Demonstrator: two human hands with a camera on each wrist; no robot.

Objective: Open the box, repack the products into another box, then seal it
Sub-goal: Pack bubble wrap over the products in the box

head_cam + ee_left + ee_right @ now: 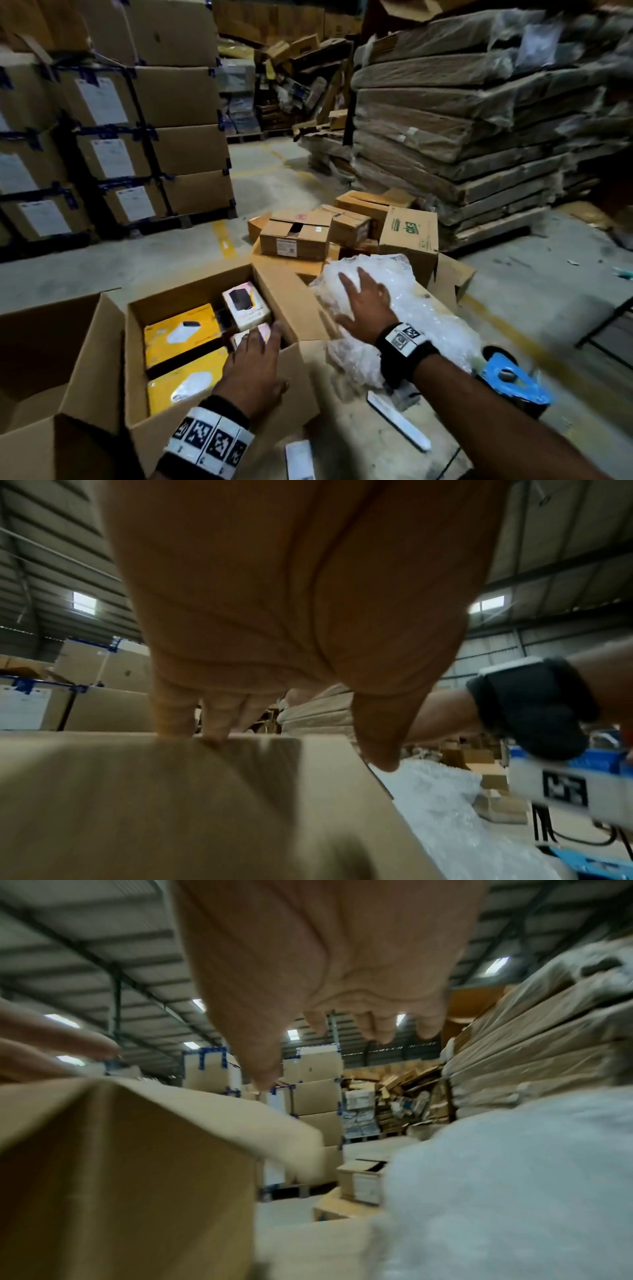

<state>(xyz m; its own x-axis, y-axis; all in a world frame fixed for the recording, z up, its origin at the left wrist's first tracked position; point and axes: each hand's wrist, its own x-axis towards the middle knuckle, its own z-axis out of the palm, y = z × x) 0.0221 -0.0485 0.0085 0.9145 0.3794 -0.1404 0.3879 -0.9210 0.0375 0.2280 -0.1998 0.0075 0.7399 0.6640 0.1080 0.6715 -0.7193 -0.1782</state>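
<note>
At far left an empty carton (41, 346) stands with flaps up. Beside it the open box (301, 373) holds yellow product packs (178, 334) and a white product pack (245, 303), rigid retail cartons that look light and are best taken by their long edges. The left hand (255, 359) reaches over the box's near wall, fingers extended onto a small pack, nothing visibly gripped. Right of the box a heap of bubble wrap (404, 308) lies soft and springy; the right hand (368, 303) rests spread flat on it. A blue tape dispenser (513, 380) sits at far right
</note>
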